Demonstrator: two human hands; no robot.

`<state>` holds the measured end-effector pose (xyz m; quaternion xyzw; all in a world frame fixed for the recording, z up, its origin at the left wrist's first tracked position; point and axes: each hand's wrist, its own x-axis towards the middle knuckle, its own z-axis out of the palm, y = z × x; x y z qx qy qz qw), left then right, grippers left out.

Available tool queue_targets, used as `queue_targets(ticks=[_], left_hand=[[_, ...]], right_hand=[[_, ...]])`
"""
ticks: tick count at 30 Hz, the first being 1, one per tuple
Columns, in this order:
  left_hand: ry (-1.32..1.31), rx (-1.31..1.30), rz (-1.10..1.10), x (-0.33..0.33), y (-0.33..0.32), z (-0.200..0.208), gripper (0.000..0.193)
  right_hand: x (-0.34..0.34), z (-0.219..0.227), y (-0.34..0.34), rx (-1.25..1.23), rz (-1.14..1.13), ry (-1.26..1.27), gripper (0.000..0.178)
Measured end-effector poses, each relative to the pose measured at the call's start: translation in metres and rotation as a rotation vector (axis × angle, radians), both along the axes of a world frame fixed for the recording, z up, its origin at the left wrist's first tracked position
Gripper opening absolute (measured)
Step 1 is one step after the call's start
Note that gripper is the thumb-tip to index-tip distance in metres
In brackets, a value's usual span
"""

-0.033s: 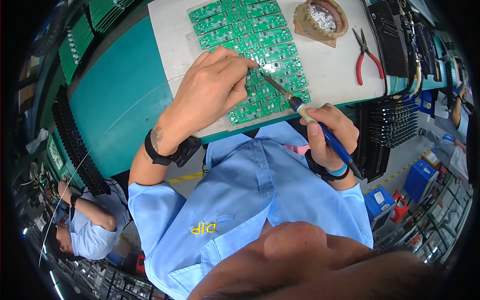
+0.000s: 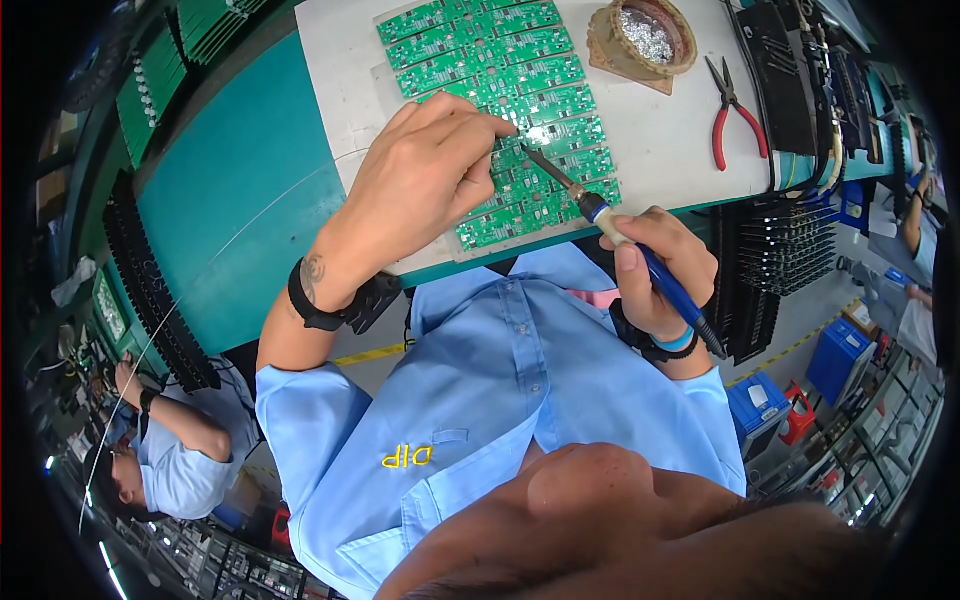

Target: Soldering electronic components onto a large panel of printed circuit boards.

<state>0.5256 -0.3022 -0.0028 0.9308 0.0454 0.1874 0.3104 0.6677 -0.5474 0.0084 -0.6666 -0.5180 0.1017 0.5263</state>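
Green circuit boards lie joined in a panel on a pale board near the table's front edge. My left hand rests over the panel's left part, its fingers closed on a thin solder wire that trails off to the lower left. A short end of wire shows past the fingertips. My right hand grips a blue soldering iron like a pen. The iron's dark tip points up and left at the panel, close to my left fingertips. I cannot tell whether the tip touches wire or board.
A brownish pot with shiny silvery bits stands behind the panel, to the right. Red-handled pliers lie right of it. Black racks flank the green mat. Another person works at the lower left; blue bins stand lower right.
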Motion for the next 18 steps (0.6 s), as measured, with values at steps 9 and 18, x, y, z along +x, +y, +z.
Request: queue_targets(ticks=[9, 18], left_hand=[[0.029, -0.006, -0.013, -0.0002, 0.0003, 0.0032, 0.015], [0.027, -0.004, -0.012, 0.0002, -0.0002, 0.0038, 0.015]], right_hand=[[0.0016, -0.0041, 0.0051, -0.001, 0.004, 0.015, 0.019], [0.0038, -0.0051, 0.0052, -0.017, 0.014, 0.003, 0.018]])
